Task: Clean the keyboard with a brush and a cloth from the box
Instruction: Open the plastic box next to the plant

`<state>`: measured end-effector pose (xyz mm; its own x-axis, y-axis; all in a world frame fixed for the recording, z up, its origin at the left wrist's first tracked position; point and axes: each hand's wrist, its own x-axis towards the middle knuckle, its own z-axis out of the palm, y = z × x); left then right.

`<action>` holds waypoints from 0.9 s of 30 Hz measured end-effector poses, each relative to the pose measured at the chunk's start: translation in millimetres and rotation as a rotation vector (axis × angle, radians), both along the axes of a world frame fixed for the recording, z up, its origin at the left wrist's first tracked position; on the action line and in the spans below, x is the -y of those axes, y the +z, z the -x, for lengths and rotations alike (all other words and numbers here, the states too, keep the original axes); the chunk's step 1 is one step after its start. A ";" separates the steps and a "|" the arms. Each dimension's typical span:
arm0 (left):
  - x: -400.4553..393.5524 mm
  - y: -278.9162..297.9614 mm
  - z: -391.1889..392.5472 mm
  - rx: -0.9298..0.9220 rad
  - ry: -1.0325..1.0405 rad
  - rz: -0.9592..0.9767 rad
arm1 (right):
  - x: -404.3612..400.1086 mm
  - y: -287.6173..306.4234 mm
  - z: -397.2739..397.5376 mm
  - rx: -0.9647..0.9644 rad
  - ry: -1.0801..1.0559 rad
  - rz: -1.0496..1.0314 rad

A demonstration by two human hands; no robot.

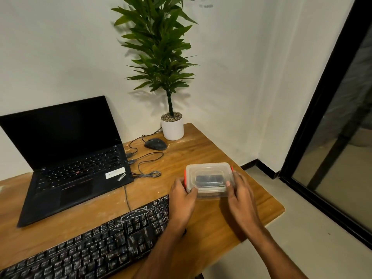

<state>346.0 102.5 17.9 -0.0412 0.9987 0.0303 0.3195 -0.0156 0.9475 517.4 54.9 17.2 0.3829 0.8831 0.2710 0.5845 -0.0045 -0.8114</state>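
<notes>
A clear plastic box (209, 178) with red side clips stands on the wooden table, its lid on; something dark shows inside. My left hand (182, 198) grips its left end, thumb on the near corner. My right hand (239, 192) grips its right end, fingers curled on the lid edge. A black keyboard (96, 244), speckled with white dust, lies at the near left, its right end under my left forearm.
An open black laptop (68, 160) sits at the back left. A wired mouse (155, 143) with looped cable and a white plant pot (172, 127) stand at the back. The table edge (279, 214) drops off just right of the box.
</notes>
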 end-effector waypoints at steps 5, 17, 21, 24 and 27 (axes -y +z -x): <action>1.7 5.5 -2.2 -0.044 0.083 0.035 | -1.0 5.1 -11.0 -0.007 -0.052 -0.035; -18.2 20.2 -3.4 -0.207 0.215 0.095 | -34.3 13.2 -36.8 -0.226 -0.131 0.059; -20.2 20.3 -3.6 -0.213 0.240 0.104 | -34.3 9.9 -39.5 -0.236 -0.181 0.104; -22.0 19.0 -0.7 -0.201 0.246 0.145 | -33.4 2.2 -43.9 -0.247 -0.204 0.166; -17.7 25.6 -0.7 -0.302 0.240 0.130 | -30.0 3.2 -43.8 -0.153 -0.240 0.149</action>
<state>346.7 120.2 43.4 -0.2824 0.9580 -0.0490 0.5638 0.2071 0.7995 561.2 84.9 20.4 0.6116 0.7882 0.0683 0.4233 -0.2531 -0.8699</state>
